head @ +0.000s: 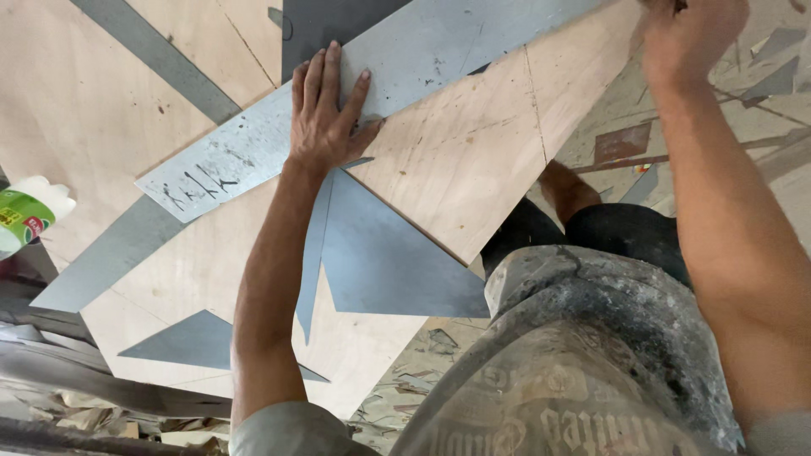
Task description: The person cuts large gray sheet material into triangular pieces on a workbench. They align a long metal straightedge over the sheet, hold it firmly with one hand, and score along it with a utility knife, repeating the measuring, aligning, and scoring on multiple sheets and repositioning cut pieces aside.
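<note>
**Flat palm pins metal strip on plywood**

The left hand (325, 118) lies open, fingers spread, pressing a long grey metal strip (253, 148) flat across a plywood sheet (460, 169). The right hand (688, 34) reaches to the strip's far end at the top edge; its grip cannot be told. Grey triangular offcuts (384, 257) lie under the plywood.

Under my left-hand fingers (325, 80) I see a long grey metal strip (253, 148), flat, lying slantwise on a pale plywood piece (460, 160). Its marked end runs past the wrist; the far end reaches toward my right-hand fingers.
</note>
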